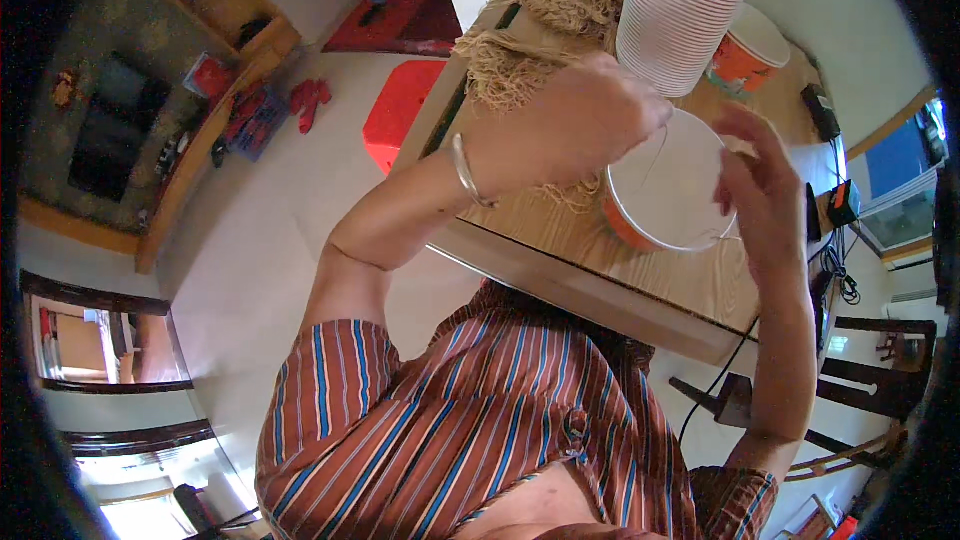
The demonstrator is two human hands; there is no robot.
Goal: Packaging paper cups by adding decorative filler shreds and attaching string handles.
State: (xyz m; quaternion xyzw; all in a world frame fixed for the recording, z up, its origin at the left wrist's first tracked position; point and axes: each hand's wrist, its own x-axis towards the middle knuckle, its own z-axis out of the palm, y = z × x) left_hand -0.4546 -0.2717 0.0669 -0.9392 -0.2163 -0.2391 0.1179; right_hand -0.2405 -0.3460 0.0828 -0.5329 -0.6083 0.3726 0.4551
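Note:
A round paper bucket (665,190), white inside and orange outside, stands on the wooden table in front of me. Over its left rim is my left hand (600,115), with a bangle on the wrist and the fingers closed. A thin strand (655,155) hangs from those fingers into the bucket; the fingertips are partly smeared. My right hand (762,175) is at the bucket's right side, its fingers curved and apart near the rim. Close to my left hand lie tan tangled noodle-like bundles (505,70), with loose strands (570,197) below that wrist.
A tall stack of white paper buckets (685,10) rises behind the bucket. Another orange bucket (750,45) stands beside it. Black devices and cables (845,205) are along the table's right side. A red stool (398,110) is left of the table (560,250).

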